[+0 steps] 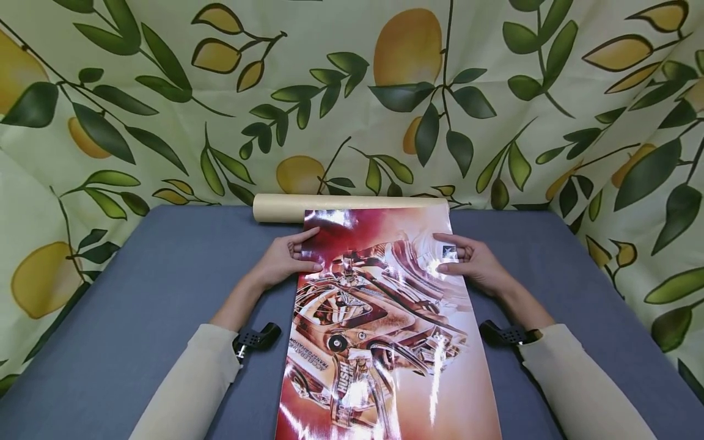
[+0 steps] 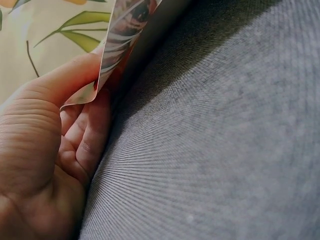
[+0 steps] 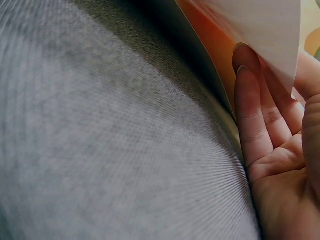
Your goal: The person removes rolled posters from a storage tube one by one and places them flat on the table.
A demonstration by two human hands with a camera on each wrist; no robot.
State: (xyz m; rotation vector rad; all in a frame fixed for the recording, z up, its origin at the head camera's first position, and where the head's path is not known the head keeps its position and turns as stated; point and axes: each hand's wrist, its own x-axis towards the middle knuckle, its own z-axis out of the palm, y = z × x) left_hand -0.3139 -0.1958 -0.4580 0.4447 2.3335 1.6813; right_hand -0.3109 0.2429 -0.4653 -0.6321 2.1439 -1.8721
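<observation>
A glossy poster (image 1: 385, 342) with a red and orange picture of a motorcycle-like machine lies lengthwise before me, running out of the bottom of the head view. My left hand (image 1: 277, 263) pinches its left edge near the far end. At the opposite edge, my right hand (image 1: 484, 266) pinches the sheet at about the same height. In the left wrist view, the thumb (image 2: 75, 75) is on one face of the paper and the fingers are behind it. The right wrist view has the fingers (image 3: 252, 110) behind the sheet (image 3: 265, 35), partly hidden by it.
A pale tan paper roll (image 1: 277, 209) lies across the back of the blue-grey cloth-covered table (image 1: 181, 263), just beyond the poster's far end. A fabric backdrop (image 1: 330, 122) with fruit and leaf prints rises behind and at both sides.
</observation>
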